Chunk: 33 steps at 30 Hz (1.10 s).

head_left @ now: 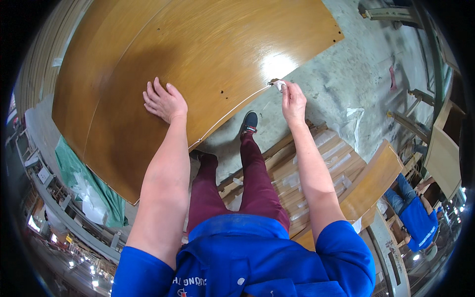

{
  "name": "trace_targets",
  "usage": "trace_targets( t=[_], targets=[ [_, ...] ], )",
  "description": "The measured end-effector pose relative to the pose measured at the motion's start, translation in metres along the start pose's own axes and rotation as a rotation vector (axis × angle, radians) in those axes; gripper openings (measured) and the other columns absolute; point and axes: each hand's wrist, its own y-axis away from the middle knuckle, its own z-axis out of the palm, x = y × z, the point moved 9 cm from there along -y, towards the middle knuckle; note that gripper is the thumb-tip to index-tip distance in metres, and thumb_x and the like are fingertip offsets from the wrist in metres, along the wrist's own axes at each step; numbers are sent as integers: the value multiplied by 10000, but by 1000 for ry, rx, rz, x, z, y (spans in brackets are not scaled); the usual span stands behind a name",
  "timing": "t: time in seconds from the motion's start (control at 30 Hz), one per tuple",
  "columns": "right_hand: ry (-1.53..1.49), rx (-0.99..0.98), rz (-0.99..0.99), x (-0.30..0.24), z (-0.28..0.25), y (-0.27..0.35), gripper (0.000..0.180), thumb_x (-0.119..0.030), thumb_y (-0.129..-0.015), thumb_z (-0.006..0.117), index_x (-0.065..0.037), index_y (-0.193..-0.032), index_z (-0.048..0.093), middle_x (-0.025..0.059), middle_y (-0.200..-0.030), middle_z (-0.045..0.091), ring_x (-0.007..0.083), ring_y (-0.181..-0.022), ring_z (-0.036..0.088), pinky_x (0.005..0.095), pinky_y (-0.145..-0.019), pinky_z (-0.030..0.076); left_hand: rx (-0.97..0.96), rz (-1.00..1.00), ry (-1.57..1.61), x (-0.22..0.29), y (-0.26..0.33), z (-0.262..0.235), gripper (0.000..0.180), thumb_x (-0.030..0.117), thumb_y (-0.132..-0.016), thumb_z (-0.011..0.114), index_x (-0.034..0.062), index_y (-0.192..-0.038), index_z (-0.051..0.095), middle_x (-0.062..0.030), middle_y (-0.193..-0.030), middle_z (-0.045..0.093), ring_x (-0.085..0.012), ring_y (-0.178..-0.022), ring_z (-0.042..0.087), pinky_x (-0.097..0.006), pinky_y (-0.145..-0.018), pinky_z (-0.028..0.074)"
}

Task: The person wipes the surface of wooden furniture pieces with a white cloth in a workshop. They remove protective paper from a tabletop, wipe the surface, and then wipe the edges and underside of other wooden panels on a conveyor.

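A large curved, glossy brown wooden panel (198,59) with several small dark holes lies in front of me. My left hand (166,101) rests on its surface with the fingers spread. At the panel's near right edge, my right hand (294,101) pinches a small wad of white cloth (280,85) next to a dark notch. A thin pale line (232,108) runs along the near edge from the cloth toward my left forearm; I cannot tell whether it is a cord or edging.
Stacked wooden boards (321,163) lie to my right, beside a curved brown piece (376,178). Green sheeting (69,163) and white plastic (89,198) are at left. A person in a blue shirt (418,222) is at far right, near metal frames. Scraps lie on the concrete floor (326,94).
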Motion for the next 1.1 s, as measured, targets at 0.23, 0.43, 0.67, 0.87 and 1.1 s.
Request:
trace_targets(
  t=[0.23, 0.43, 0.67, 0.87, 1.1],
  targets=[
    [6, 146, 4, 22, -29, -32, 120, -90, -879, 536, -25, -957, 601, 136, -754, 548, 275, -666, 553, 361, -628, 459, 3, 6, 8, 2, 0, 0, 425, 316, -891, 465, 195, -1296, 420, -47, -1379, 364, -297, -1296, 274, -509, -1055, 202],
    [71, 322, 16, 52, -67, -72, 125, -107, -887, 529, -15, -930, 603, 163, -816, 592, 322, -750, 587, 377, -673, 472, 26, 20, -35, 5, 1, -3, 412, 321, -902, 443, 200, -1296, 424, -49, -1371, 379, -284, -1282, 304, -477, -1047, 225],
    [171, 479, 17, 83, -112, -116, 138, -118, -891, 522, -8, -913, 603, 163, -827, 606, 330, -774, 588, 387, -689, 470, 25, 31, -53, 5, 1, -4, 410, 321, -906, 442, 199, -1297, 426, -49, -1374, 374, -271, -1280, 309, -460, -1049, 231],
    [202, 516, 52, 99, -126, -138, 146, -139, -892, 520, -18, -899, 602, 152, -819, 604, 328, -759, 579, 390, -679, 464, 38, 43, -36, 6, 1, -5, 411, 318, -909, 440, 188, -1298, 428, -57, -1373, 378, -271, -1280, 311, -449, -1050, 234],
    [226, 426, 108, 115, -121, -146, 145, -155, -883, 535, -33, -909, 609, 161, -831, 609, 336, -783, 583, 400, -700, 464, 22, 46, -36, 7, 1, -4, 417, 317, -913, 434, 182, -1307, 421, -62, -1384, 368, -275, -1286, 304, -445, -1053, 231]
  ],
)
